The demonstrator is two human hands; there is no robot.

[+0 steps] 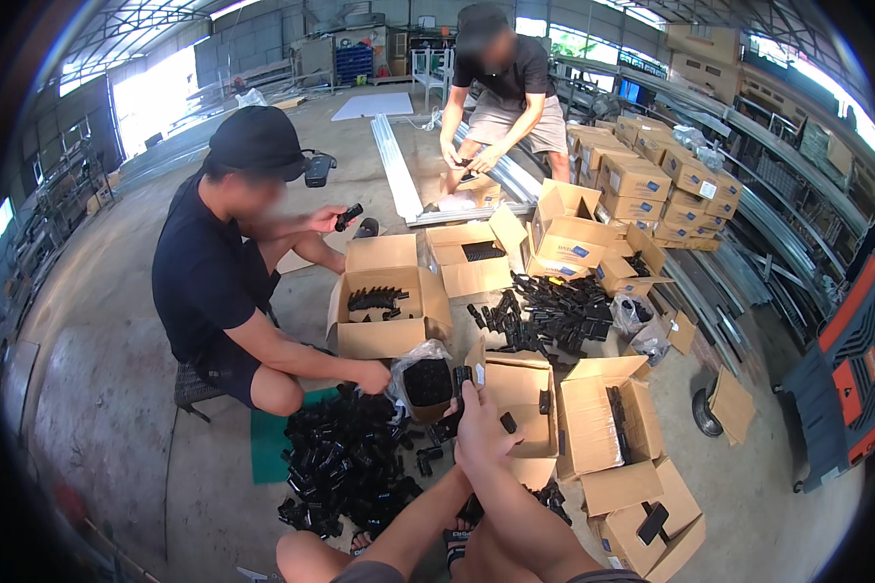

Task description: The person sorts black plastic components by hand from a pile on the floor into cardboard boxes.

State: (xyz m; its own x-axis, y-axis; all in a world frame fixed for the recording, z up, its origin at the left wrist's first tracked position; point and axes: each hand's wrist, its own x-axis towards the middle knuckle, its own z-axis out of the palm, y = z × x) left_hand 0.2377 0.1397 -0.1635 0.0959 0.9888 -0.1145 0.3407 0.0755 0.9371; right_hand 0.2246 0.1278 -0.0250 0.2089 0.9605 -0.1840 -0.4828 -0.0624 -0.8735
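Boxes point(525, 394) of open cardboard ring the floor; a black parts pile point(345, 466) lies lower left. Right hand point(481, 432) closes its grip on a black plastic part point(462, 379). Left hand's grip: cannot tell, hidden behind.

The concrete floor point(117, 408) carried open cardboard boxes point(389, 311) and two loose heaps of black plastic parts point(345, 466). A green mat point(267, 442) lay under the nearer heap.
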